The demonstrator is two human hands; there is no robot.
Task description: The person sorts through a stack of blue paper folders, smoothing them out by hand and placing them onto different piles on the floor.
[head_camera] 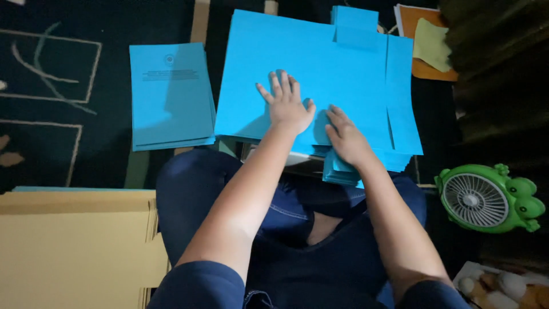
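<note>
on lap, centre frame: large blue sheet [320, 74] w/ cut flaps, lying flat atop a stack of same-colour sheets, resting over person's knees in dark blue trousers [189, 194].
- left hand [287, 106]: fingers spread wide, palm down, pressed flat on the sheet; grips nothing.
- right hand [346, 137]: just beside left, fingers together & bent down at sheet's near edge, touching the paper; whether it pinches a fold — can't tell, fingertips hidden.
- folded blue pieces [340, 169]: small pile under right wrist, at stack's near edge.
- blue printed booklets [170, 94]: separate stack on dark patterned rug [51, 86], left of the sheet, apart from it.
- tan card sheets [74, 252]: lower left, beside left knee.
- green frog-shaped fan [489, 197]: right side, on floor, well apart from hands.
- orange folder w/ pale green note [429, 43]: top right, past sheet's far corner.
</note>
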